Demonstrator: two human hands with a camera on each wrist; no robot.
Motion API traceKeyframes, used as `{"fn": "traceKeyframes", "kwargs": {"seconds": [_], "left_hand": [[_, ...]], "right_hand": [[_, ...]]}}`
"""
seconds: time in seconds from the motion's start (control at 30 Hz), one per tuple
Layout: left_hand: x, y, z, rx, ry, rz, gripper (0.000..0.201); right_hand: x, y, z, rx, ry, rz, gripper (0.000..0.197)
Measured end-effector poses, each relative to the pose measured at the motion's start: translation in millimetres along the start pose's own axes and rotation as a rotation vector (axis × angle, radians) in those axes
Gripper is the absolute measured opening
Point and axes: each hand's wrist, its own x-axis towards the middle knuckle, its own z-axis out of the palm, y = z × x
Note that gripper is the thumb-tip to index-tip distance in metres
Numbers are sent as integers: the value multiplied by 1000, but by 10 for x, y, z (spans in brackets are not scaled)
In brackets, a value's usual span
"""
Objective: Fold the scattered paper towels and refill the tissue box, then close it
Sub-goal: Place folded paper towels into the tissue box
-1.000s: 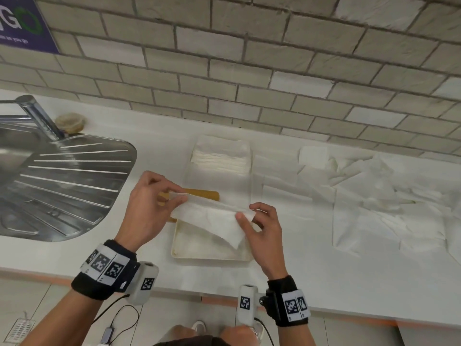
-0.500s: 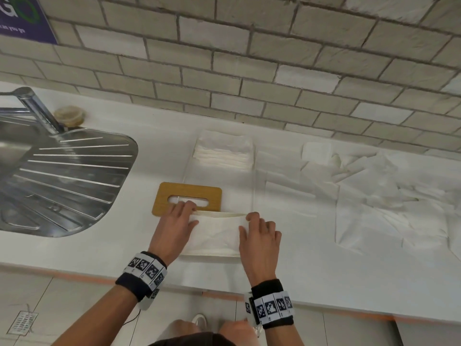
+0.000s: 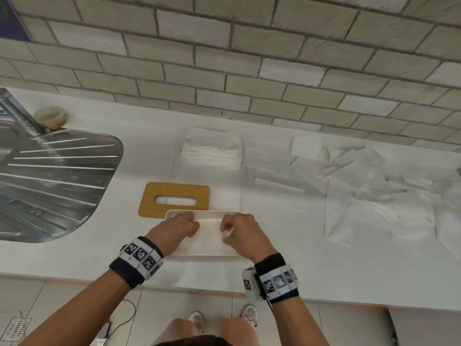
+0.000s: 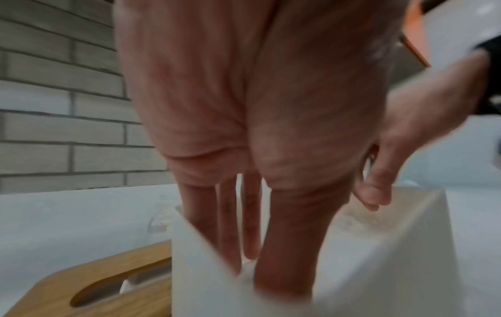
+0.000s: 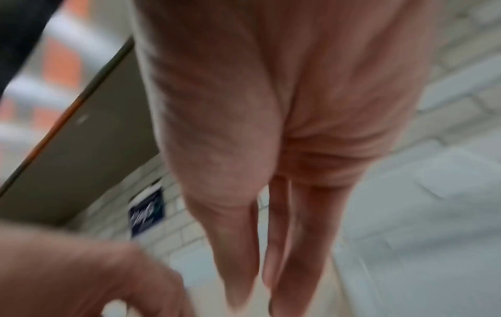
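Note:
The white tissue box (image 3: pixel 212 212) stands open near the counter's front edge. A folded paper towel (image 3: pixel 209 237) lies inside it. My left hand (image 3: pixel 177 229) and right hand (image 3: pixel 238 231) both reach down into the box. In the left wrist view the straight fingers (image 4: pixel 230 236) of my left hand (image 4: pixel 260 257) go down behind the box wall (image 4: pixel 200 274) onto the towel. My right hand (image 5: pixel 257 278) also points its fingers straight down. The wooden slotted lid (image 3: pixel 174 199) lies flat just behind the box, to its left.
A stack of folded towels (image 3: pixel 210 151) sits behind the box near the brick wall. Several unfolded towels (image 3: pixel 361 191) are scattered over the counter to the right. The steel sink drainboard (image 3: pixel 57 178) takes up the left side. A round pad (image 3: pixel 51 116) lies by the tap.
A second ago both hands held the folded towel above the box. They lowered it in, and now the fingers press it deeper inside.

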Motion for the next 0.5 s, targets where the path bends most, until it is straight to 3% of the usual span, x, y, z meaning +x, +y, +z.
{"fn": "traceKeyframes", "kwargs": {"seconds": [0.07,0.17,0.27,0.4,0.5], "left_hand": [[-68,11,-63,-133,68,-63,37],[-123,231,-178,-328,404,-132,20],[-51,599,-294,-539,628,-107,11],[299,1118,-404,-611,592,-58,11],[646,1396,-406,-579,544,-36,10]], "right_hand": [[7,273,-191,153,253,22,6],[213,937,-505,86,511,128,6],[634,1588,-747,-21,473,246,12],[1061,2153,-863,-136,320,278,36],[1179,2392,-842,-184,261,276,32]]}}
